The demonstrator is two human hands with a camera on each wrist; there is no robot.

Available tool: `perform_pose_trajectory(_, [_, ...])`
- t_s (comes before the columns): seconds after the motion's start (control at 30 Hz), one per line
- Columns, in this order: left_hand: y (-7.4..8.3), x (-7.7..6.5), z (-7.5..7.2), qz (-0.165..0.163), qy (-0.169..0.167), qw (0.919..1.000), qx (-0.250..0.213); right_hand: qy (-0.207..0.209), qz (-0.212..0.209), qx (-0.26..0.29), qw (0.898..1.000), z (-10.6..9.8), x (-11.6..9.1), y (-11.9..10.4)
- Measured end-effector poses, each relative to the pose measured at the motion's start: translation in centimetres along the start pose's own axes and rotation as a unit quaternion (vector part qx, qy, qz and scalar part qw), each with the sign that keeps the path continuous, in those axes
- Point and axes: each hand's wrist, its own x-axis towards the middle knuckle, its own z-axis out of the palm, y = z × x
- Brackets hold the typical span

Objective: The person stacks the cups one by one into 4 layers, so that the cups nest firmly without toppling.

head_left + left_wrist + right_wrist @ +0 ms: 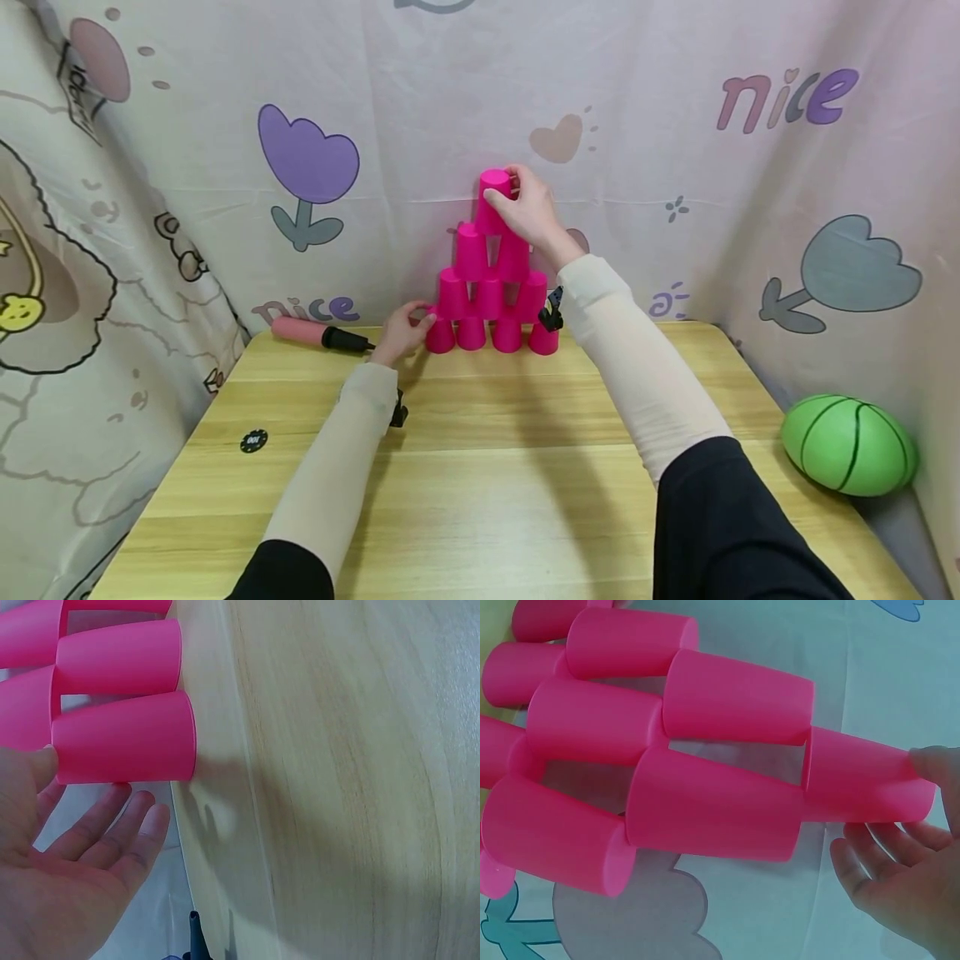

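Note:
Pink cups stand upside down in a four-tier pyramid [489, 296] at the table's back edge. My right hand [531, 208] holds the single top cup [870, 780], thumb on one side and fingers on the other. That cup rests across the two cups below it. Low at the left, my left hand [403, 332] is beside the bottom-left cup [127, 739]. Its thumb touches the cup's upper corner, while the other fingers extend loosely along the side and partly behind it. My right wrist overlaps part of the pyramid's right side in the head view.
A pink and black hand pump [303, 332] lies at the back left of the wooden table [480, 483]. Nearer the front left is a black chip [253, 441]. A green ball [850, 446] sits by the right edge. Printed cloth [420, 108] hangs close behind the cups.

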Motion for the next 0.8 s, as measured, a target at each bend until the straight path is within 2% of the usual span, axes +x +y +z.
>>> perform_pose_trajectory(0.3, [0.14, 0.02, 0.16, -0.016, 0.003, 0.9999, -0.003, -0.002, 0.007, -0.003, 1.0, 0.03, 0.38, 0.23])
perform_pose_trajectory(0.5, [0.27, -0.06, 0.21, -0.011, 0.0, 0.9999, -0.003, 0.001, 0.012, -0.005, 1.0, 0.0, 0.33, 0.4])
perform_pose_trajectory(0.8, [0.2, 0.0, 0.19, -0.012, 0.002, 0.9999, 0.005, -0.01, 0.029, 0.024, 0.999, -0.75, -0.5, 0.38])
